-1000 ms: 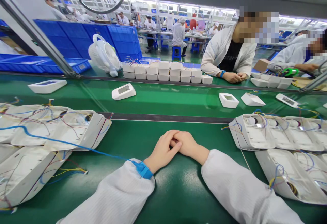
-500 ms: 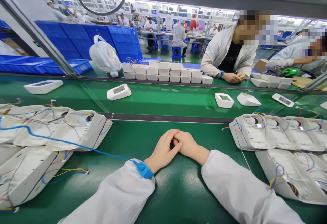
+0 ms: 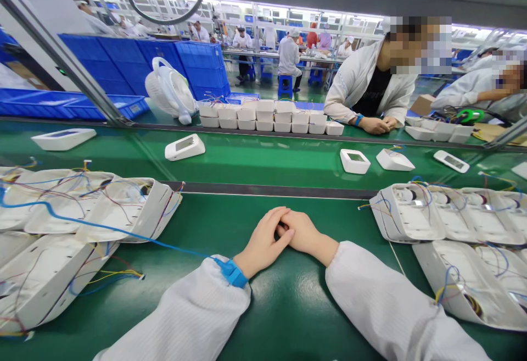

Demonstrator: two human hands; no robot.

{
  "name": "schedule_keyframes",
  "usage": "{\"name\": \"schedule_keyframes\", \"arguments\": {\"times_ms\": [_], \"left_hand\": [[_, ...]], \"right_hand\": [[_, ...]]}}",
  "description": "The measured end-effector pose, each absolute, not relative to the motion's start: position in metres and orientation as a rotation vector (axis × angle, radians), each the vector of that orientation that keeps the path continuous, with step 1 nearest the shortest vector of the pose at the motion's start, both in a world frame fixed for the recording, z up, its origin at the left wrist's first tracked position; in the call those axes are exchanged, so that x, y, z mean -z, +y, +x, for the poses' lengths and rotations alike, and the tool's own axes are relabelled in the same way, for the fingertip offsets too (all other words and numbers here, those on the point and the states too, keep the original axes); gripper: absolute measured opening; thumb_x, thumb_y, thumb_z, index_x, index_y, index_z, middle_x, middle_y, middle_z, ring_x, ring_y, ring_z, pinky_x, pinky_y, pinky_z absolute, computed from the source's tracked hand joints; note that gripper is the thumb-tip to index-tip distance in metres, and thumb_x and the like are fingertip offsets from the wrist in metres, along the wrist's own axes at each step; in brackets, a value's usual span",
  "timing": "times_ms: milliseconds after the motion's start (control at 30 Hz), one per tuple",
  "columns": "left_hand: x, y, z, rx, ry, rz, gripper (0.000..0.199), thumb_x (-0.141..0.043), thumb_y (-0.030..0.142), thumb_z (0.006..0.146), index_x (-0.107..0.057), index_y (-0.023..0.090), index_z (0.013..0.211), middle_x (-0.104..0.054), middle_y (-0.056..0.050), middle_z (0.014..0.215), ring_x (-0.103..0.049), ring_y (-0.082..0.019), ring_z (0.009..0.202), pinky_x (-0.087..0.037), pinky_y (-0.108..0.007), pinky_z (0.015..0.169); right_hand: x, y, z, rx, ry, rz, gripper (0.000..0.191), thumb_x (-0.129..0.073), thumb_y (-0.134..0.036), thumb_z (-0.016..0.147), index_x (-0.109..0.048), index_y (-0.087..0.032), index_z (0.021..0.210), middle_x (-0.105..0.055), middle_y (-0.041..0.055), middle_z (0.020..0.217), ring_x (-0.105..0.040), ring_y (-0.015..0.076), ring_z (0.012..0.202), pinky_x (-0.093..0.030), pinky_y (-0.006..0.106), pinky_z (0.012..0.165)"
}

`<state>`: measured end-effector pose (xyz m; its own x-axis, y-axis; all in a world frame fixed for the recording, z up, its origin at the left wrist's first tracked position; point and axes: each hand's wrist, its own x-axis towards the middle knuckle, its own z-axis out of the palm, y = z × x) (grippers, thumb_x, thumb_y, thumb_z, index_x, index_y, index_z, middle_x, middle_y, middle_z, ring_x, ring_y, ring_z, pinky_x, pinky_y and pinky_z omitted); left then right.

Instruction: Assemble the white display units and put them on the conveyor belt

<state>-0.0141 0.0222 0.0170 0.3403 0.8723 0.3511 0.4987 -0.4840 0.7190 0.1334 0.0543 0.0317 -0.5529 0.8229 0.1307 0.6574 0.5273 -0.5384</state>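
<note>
My left hand point(image 3: 265, 244) and my right hand point(image 3: 303, 233) are folded together over the green work surface point(image 3: 284, 317). The left fingers lie closed over the right ones, and no object shows in either hand. Part of the right fingers is hidden beneath the left hand. A blue wrist strap point(image 3: 234, 273) circles my left wrist, its blue cord running off to the left. White housings with loose coloured wires stand in rows on both sides, a left housing point(image 3: 123, 207) and a right housing point(image 3: 405, 221) being closest to my hands.
Beyond a dark rail point(image 3: 267, 190), a green conveyor belt point(image 3: 255, 157) carries several white devices, among them one with a screen point(image 3: 185, 146). Behind it stand stacked white housings point(image 3: 263, 116), a white fan point(image 3: 171, 92), blue bins point(image 3: 201, 67) and a co-worker point(image 3: 370, 89) with hands together.
The white devices on the conveyor belt have shifted a little to the left. My hands stay folded in the same place.
</note>
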Motion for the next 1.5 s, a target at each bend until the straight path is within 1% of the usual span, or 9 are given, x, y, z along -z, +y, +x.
{"name": "schedule_keyframes", "arguments": {"times_ms": [233,300,433,700,933,1033,1133,1300,1500], "left_hand": [[-0.018,0.021,-0.013,-0.997,1.194,2.133,0.045,-0.054,0.035,0.092,-0.046,0.019,0.134,-0.053,-0.015,0.138,-0.049,-0.027,0.131,-0.04,-0.05,0.113],[-0.021,0.018,-0.013,-1.042,1.193,2.155,0.052,-0.055,0.034,0.092,-0.04,0.02,0.14,-0.045,-0.016,0.145,-0.043,-0.028,0.137,-0.037,-0.051,0.115],[-0.023,0.014,-0.013,-1.102,1.156,2.184,0.065,-0.055,0.033,0.093,-0.026,0.024,0.15,-0.019,-0.015,0.161,-0.025,-0.03,0.148,-0.033,-0.051,0.118],[-0.01,0.024,-0.012,-1.033,1.244,2.043,0.06,-0.055,0.031,0.091,-0.033,0.022,0.146,-0.044,-0.015,0.147,-0.04,-0.028,0.141,-0.036,-0.052,0.116],[-0.02,0.013,-0.01,-1.075,1.213,2.145,0.07,-0.052,0.027,0.092,-0.019,0.023,0.153,-0.008,-0.015,0.163,-0.023,-0.031,0.149,-0.035,-0.05,0.116],[-0.022,0.014,-0.011,-1.043,1.095,2.162,0.07,-0.051,0.025,0.092,-0.019,0.024,0.154,-0.033,-0.015,0.156,-0.042,-0.028,0.14,-0.04,-0.048,0.113],[-0.022,0.018,-0.012,-0.968,1.115,2.073,0.067,-0.052,0.025,0.092,-0.024,0.023,0.152,-0.054,-0.013,0.142,-0.057,-0.026,0.125,-0.046,-0.048,0.107],[-0.022,0.019,-0.011,-0.936,1.164,2.055,0.061,-0.052,0.024,0.091,-0.033,0.021,0.148,-0.054,-0.014,0.141,-0.057,-0.027,0.125,-0.046,-0.049,0.107],[-0.02,0.016,-0.011,-1.091,1.175,2.101,0.075,-0.054,0.027,0.091,-0.013,0.025,0.155,-0.017,-0.013,0.163,-0.024,-0.029,0.149,-0.035,-0.049,0.117]], "right_hand": [[-0.026,0.054,0.135,-0.634,-2.372,-1.184,0.011,-0.057,-0.014,0.086,-0.066,-0.017,0.079,-0.064,0.0008,0.076,-0.053,0.012,0.062,-0.037,0.024,0.059],[-0.025,0.052,0.135,-0.633,-2.308,-1.166,0.012,-0.055,-0.018,0.088,-0.065,-0.017,0.096,-0.066,0.0042,0.095,-0.056,0.0117,0.066,-0.043,0.025,0.061],[-0.023,0.048,0.135,-0.669,-2.024,-1.047,0.047,-0.057,-0.025,0.088,-0.044,-0.02,0.133,-0.047,0.0139,0.139,-0.063,0.0132,0.084,-0.053,0.028,0.069],[-0.014,0.061,0.137,-0.8,-2.065,-1.11,0.029,-0.059,-0.019,0.085,-0.057,-0.016,0.114,-0.063,0.0085,0.104,-0.064,0.0161,0.081,-0.054,0.031,0.07],[-0.022,0.052,0.138,-0.84,-2.064,-0.984,0.067,-0.058,-0.02,0.087,-0.032,-0.028,0.148,-0.05,0.0112,0.141,-0.065,0.013,0.084,-0.056,0.031,0.072],[-0.021,0.052,0.14,-0.791,-2.035,-1.0,0.075,-0.06,-0.023,0.086,-0.025,-0.026,0.152,-0.044,0.0146,0.147,-0.065,0.0154,0.089,-0.057,0.033,0.075],[-0.019,0.055,0.141,-0.799,-2.097,-1.039,0.056,-0.059,-0.02,0.084,-0.048,-0.02,0.139,-0.061,0.0117,0.127,-0.066,0.0179,0.091,-0.056,0.035,0.08],[-0.018,0.057,0.14,-0.792,-2.121,-1.054,0.038,-0.058,-0.019,0.084,-0.062,-0.015,0.121,-0.067,0.0113,0.115,-0.066,0.0192,0.089,-0.056,0.037,0.081],[-0.021,0.054,0.14,-0.83,-2.03,-1.043,0.074,-0.06,-0.021,0.084,-0.03,-0.031,0.15,-0.032,0.013,0.156,-0.068,0.0147,0.09,-0.058,0.032,0.074]]}}
